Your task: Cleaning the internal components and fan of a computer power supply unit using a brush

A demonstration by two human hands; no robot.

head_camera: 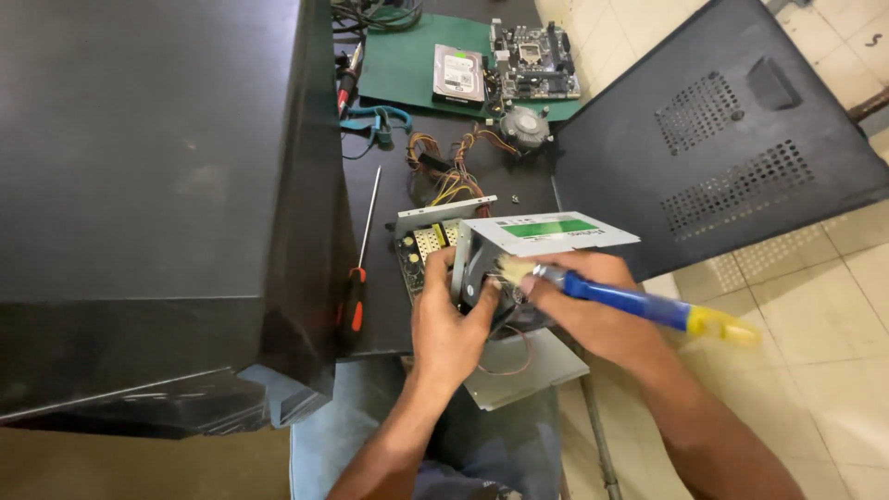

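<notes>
Head view: the left hand (451,324) is closed around the grey power supply (519,268) at the bench (389,278) edge, while the right hand (579,296), fisted on a blue-handled brush (639,304), should sweep lightly, bristles at the fan opening.

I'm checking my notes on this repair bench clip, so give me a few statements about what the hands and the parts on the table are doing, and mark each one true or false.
1. The right hand holds a brush with a blue and yellow handle. True.
2. The left hand grips a hammer. False: it steadies the grey power supply box.
3. A long screwdriver lies on the dark table, left of the box. True.
4. The hard drive sits on a red mat. False: it lies on the green mat, beside the motherboard.
5. The brush bristles point at the floor. False: they touch the box.
</notes>
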